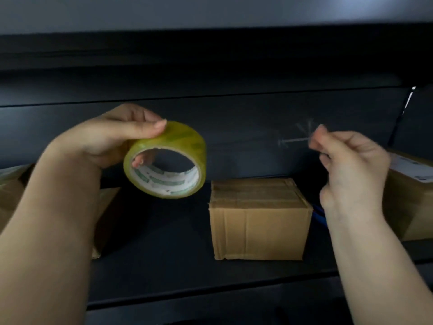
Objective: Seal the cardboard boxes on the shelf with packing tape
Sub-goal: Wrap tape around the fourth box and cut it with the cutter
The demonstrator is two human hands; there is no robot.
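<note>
Fingers (138, 160) of the left hand (112, 139) are curling through the core of a roll of yellowish packing tape (166, 160), the thumb pressing on its outer rim, and are holding it up in front of the dark shelf (164, 266). Opposite, the right hand (349, 160) is hanging raised with its fingers curled and the fingertips pinched together; motion blur is making it impossible to tell whether anything lies between them. Below and between the two hands, a small cardboard box (260, 219) is sitting on the shelf, strips of tape already crossing its closed top. Two more boxes are partly showing: one at the left (11, 191), behind the forearm, and one at the right edge (410, 200), bearing a white label.
</note>
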